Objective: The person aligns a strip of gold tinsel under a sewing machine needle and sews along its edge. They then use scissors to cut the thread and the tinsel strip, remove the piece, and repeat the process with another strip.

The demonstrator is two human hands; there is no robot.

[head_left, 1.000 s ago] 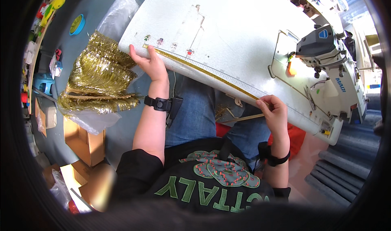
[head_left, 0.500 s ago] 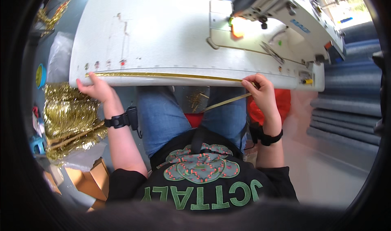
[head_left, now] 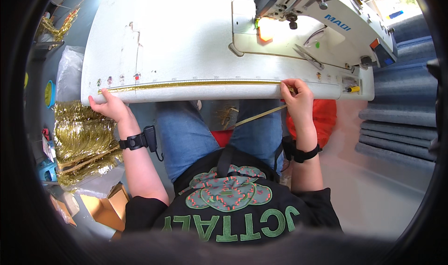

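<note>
A narrow shiny gold strip (head_left: 196, 84) lies taut along the near edge of the white sewing table (head_left: 186, 41), beside a printed measuring scale. My left hand (head_left: 112, 107) is at the table's left corner with fingers spread, one fingertip touching the strip's left end. Further right, my right hand (head_left: 299, 97) pinches the strip between thumb and fingers at the table edge. From under that hand a loose tail slants down over my lap. Part of the strip is hidden in the right fingers.
A sewing machine (head_left: 322, 13) with its lamp lit stands at the back right, thread snips (head_left: 307, 56) beside it. Gold tinsel fringe (head_left: 86, 134) hangs at left, above a cardboard box (head_left: 105, 209). Blue folded fabric (head_left: 396, 125) is stacked right; a red bag (head_left: 322, 120) sits below the table.
The right hand's stretch of strip has risen from the table's rounded edge to lie closer along the scale. My left hand keeps its place at the strip's end.
</note>
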